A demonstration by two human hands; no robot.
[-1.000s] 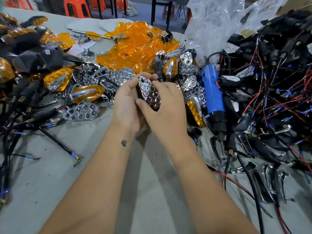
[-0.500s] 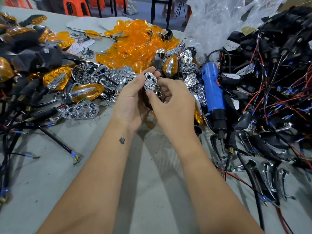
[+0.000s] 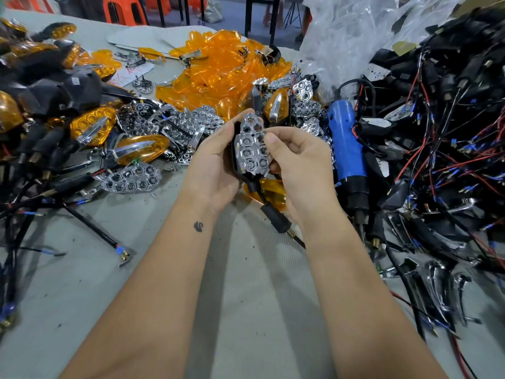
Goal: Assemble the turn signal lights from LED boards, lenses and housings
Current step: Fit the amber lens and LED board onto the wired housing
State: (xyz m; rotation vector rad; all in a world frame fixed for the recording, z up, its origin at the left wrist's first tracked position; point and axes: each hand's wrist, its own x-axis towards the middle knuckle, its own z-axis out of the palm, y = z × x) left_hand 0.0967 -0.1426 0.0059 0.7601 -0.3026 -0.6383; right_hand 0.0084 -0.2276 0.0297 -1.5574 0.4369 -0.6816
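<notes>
A chrome reflector point(image 3: 251, 149) with hexagonal cells sits face up in a black housing whose stalk point(image 3: 274, 218) hangs down between my wrists. My left hand point(image 3: 216, 170) cups the housing from the left. My right hand point(image 3: 297, 165) holds it from the right, with the thumb pressing on the reflector's right edge. An orange lens point(image 3: 270, 192) lies on the table under my hands. Behind them is a heap of orange lenses point(image 3: 218, 69) and loose chrome reflectors point(image 3: 131, 180).
A blue electric screwdriver point(image 3: 347, 149) lies just right of my right hand. Black housings with red and blue wires point(image 3: 437, 138) are heaped at the right. Finished amber lights point(image 3: 93, 127) and black stalks crowd the left. A clear plastic bag point(image 3: 349, 31) sits at the back.
The reflector has turned face up and now sits lower in the housing between my hands. My right thumb has moved onto its right edge. The housing's stalk has come into view.
</notes>
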